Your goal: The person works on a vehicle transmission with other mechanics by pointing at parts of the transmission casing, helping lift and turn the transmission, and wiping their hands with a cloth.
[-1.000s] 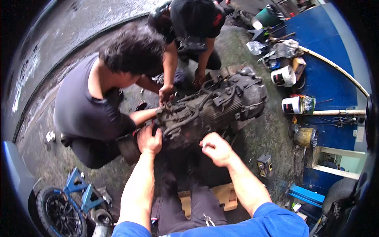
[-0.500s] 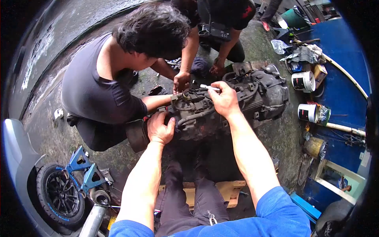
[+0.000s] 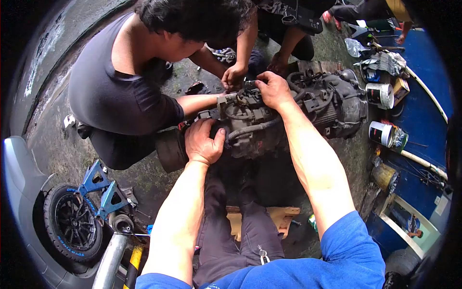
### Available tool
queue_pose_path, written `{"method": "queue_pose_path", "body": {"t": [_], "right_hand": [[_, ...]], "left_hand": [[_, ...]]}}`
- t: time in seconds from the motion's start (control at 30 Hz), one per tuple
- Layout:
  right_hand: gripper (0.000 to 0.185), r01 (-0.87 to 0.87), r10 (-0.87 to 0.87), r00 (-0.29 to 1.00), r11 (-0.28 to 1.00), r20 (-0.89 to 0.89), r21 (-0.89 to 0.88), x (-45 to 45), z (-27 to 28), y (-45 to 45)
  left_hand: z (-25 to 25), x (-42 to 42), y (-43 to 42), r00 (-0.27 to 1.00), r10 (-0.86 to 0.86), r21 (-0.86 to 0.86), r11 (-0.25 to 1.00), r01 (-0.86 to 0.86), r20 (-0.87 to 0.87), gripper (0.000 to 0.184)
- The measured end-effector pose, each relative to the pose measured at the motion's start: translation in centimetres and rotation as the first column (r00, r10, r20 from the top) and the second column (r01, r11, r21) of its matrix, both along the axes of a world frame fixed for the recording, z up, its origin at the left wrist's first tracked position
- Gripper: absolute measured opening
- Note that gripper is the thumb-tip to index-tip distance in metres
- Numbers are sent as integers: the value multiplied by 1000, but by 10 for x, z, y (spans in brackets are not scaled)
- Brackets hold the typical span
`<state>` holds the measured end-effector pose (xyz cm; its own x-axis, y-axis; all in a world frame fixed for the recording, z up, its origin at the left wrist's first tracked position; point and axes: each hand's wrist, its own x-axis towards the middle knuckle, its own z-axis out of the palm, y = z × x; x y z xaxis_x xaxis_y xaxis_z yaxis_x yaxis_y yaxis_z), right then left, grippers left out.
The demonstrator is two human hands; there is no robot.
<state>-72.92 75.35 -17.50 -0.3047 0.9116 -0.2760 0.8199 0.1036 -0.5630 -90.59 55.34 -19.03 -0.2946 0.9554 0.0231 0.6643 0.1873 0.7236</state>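
Note:
A dark, greasy vehicle transmission (image 3: 260, 139) lies on the ground in front of me, with hoses and wiring across its top. My left hand (image 3: 204, 142) rests on its left end, thumb apart from the fingers; the fingertips curl over the far side. Over the top of the housing, my right hand (image 3: 274, 90) pinches a small silver cylindrical tool (image 3: 249, 81), mostly hidden by the fingers. Close to that tool is a co-worker's hand (image 3: 234, 76). Another forearm (image 3: 199, 103) of a person in a dark sleeveless top reaches onto the left part of the transmission.
Two people crouch beyond the transmission; a third person's legs show at top right. Blue jack stands (image 3: 98, 192) and a wheel with its tire (image 3: 72, 221) are at lower left. White buckets (image 3: 380, 132) line the right side. A wooden piece (image 3: 284, 216) lies behind my legs.
My right hand has moved slightly up with the silver tool, nearer the co-worker's hand. My left hand stays on the transmission. The view has shifted, and a third person shows more at top right.

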Motion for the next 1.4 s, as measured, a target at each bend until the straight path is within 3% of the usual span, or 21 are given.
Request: {"method": "queue_pose_path", "body": {"t": [0.2, 0.3, 0.9, 1.07, 1.13, 1.4], "right_hand": [[28, 0, 0, 1000, 1000, 22, -20, -1, 5, -5], [27, -9, 10, 998, 1000, -61, 16, -2, 7, -8], [25, 81, -79, 979, 997, 187, -7, -14, -9, 29], [26, 35, -41, 988, 999, 149, 40, -9, -15, 32], [26, 77, -81, 976, 997, 204, 27, -7, -14, 32], [28, 106, -115, 984, 992, 136, 68, -2, -13, 29]], "left_hand": [[-1, 0, 0, 1000, -4, -20, 1000, 4, -21, 38], [-2, 0, 0, 999, -12, 22, 1000, 13, -37, 38], [-1, 2, 4, 998, -17, 36, 999, 19, -54, 35], [-2, 3, 3, 997, -11, 53, 998, 15, -73, 35], [-2, 3, 2, 999, 0, 18, 1000, 1, -46, 36], [-2, 2, 1, 999, -4, 10, 1000, 4, -32, 37]]}}
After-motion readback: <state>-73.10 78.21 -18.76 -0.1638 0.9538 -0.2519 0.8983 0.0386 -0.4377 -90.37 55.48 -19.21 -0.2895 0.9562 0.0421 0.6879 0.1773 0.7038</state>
